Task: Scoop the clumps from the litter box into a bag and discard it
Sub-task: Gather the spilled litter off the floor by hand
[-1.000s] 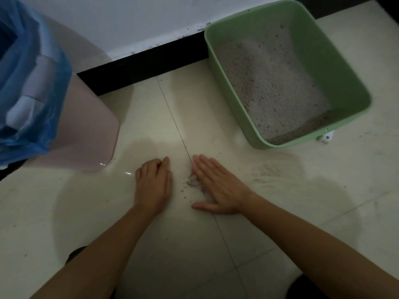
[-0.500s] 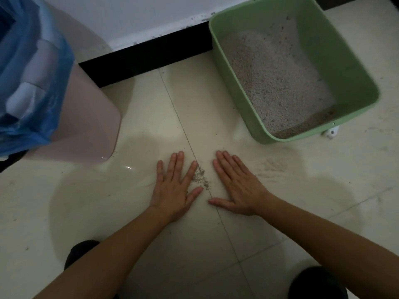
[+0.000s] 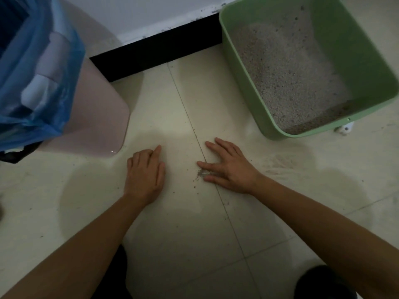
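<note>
Pale floor tiles (image 3: 172,223) carry a small spill of litter grains (image 3: 201,173) under the spread, empty right hand (image 3: 228,169). Apart from it, the left hand (image 3: 144,173) rests loosely curled, holding nothing. Green litter box (image 3: 367,50) sits beyond; blue bag (image 3: 43,83) lines a pink bin (image 3: 101,108). No writing is legible.

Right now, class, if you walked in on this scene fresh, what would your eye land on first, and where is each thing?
The green litter box, half full of pale litter, dominates the upper right by the wall. At the upper left, a blue bag lines a pink bin. In the middle, the left hand and right hand rest on the tiled floor, with a little spilled litter by the right fingers.
</note>
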